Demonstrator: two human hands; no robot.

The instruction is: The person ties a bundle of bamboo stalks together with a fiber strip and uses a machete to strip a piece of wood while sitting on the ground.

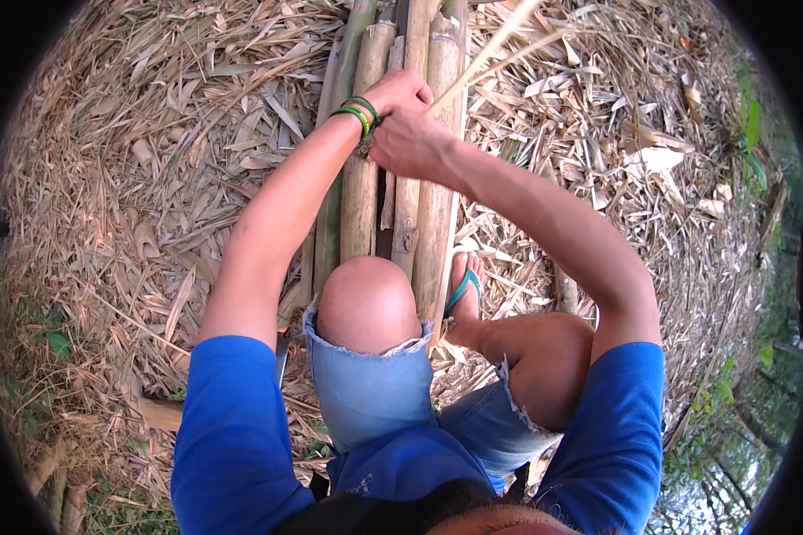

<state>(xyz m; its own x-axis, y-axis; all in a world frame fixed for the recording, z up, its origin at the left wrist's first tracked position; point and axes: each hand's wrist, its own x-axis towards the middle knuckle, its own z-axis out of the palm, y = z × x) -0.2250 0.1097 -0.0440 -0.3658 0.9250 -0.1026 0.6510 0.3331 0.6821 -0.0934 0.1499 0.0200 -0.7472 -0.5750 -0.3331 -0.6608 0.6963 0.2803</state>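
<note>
My two hands meet over a bundle of bamboo poles (362, 192) running away from me. Fingers curled, my left hand (398, 92) lies on top, with green bands at its wrist. Pressed against it on the near side is my right hand (410, 144), also closed. Out from between them, up and to the right, run thin pale bamboo strips (491, 55), which spread apart toward the far edge. Both hands appear to grip the strips at their near end. What lies inside the fists is hidden by the fingers and the backs of the hands.
Dry bamboo leaves and husks (196, 116) cover the ground on both sides. My bare knee (368, 303) is against the near end of the poles, and my sandalled foot (465, 290) stands to their right. Green plants (752, 134) grow at the far right.
</note>
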